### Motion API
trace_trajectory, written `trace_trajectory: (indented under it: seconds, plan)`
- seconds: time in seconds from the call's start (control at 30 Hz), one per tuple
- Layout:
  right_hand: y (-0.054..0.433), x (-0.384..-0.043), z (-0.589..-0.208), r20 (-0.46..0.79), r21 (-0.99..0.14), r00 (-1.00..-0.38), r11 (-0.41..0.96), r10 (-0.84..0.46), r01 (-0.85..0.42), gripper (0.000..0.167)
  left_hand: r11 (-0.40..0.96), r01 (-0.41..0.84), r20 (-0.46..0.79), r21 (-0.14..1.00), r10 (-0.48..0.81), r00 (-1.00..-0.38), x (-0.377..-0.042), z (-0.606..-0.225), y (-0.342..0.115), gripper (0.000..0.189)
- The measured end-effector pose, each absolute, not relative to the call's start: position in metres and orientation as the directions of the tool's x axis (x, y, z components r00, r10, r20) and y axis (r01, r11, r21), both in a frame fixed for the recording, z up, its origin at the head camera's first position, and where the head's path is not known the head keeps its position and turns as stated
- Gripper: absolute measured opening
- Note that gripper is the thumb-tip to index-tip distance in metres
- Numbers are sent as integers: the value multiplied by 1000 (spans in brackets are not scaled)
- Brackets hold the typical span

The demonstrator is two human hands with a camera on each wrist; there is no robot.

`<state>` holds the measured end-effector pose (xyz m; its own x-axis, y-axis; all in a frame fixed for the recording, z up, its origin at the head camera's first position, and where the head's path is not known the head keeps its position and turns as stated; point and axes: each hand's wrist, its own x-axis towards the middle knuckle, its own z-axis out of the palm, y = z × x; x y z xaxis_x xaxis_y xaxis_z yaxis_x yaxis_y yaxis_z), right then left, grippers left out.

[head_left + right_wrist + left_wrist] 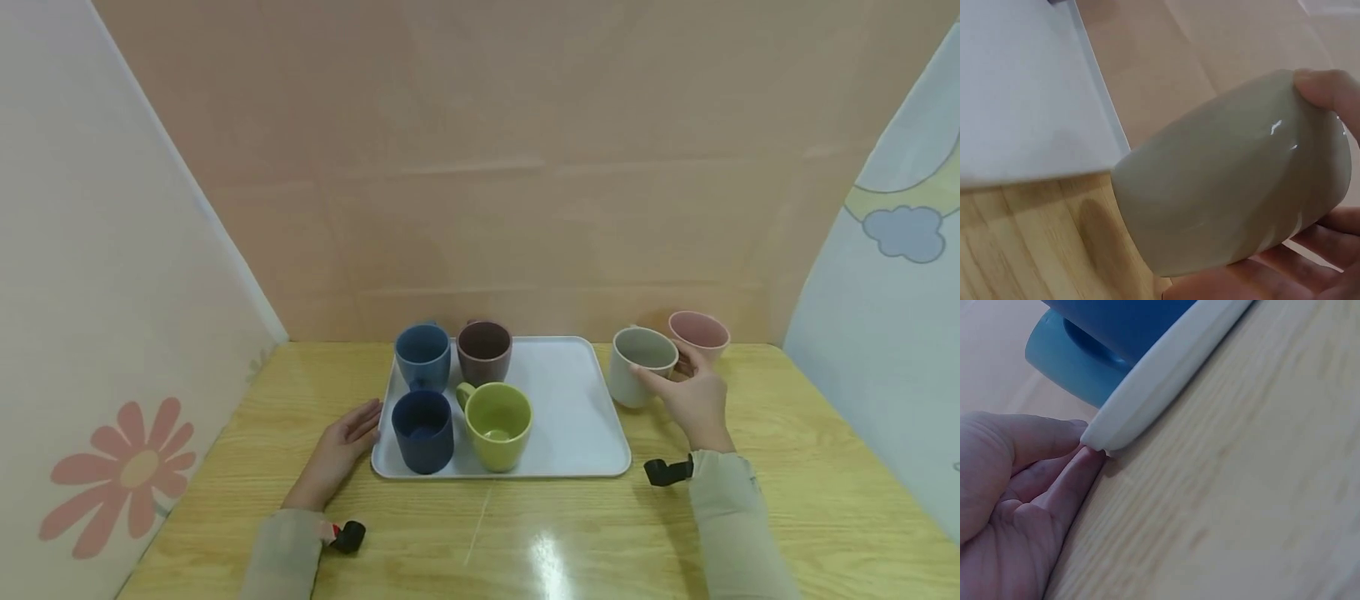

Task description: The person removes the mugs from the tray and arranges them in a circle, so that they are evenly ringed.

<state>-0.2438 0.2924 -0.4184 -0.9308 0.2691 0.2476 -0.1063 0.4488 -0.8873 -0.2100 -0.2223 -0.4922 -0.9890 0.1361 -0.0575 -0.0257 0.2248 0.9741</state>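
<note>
My right hand [697, 400] grips a pale grey-green mug [626, 379] near its rim, thumb on one side and fingers round the other. In the right wrist view the mug [1229, 181] is tilted over the wood close to the tray's corner. My left hand [341, 450] is at the left edge of a white tray [573, 417]; in the left wrist view its thumb and fingers pinch the tray's rim [1141, 394]. On the tray stand a blue mug [423, 358], a brown mug [485, 354], a navy mug [423, 442] and a yellow-green mug [498, 429].
A pink mug [708, 333] stands at the back right, just behind my right hand. The wooden table [405, 542] runs back to a peach-coloured backdrop [450, 208]. White panels with printed pictures flank both sides.
</note>
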Motion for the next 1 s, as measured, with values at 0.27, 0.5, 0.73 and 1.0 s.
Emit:
trace_trajectory:
  seconds: [0.27, 0.5, 0.73, 1.0]
  plan:
    - [304, -243, -420, 181, -890, -919, 455, 349, -2, 81, 216, -17, -51, 976, 156, -986, -212, -493, -224, 57]
    - [305, -243, -420, 191, -882, -917, 470, 350, -4, 78, 228, -11, -48, 974, 158, -986, -214, -491, -227, 57]
    - [307, -248, -421, 193, -884, -931, 466, 309, -28, 81, 201, 2, -31, 980, 161, -986, -213, -488, -228, 58]
    - [314, -246, -424, 170, -869, -956, 495, 239, -31, 86, 187, 7, -25, 982, 169, -985, -211, -495, -227, 58]
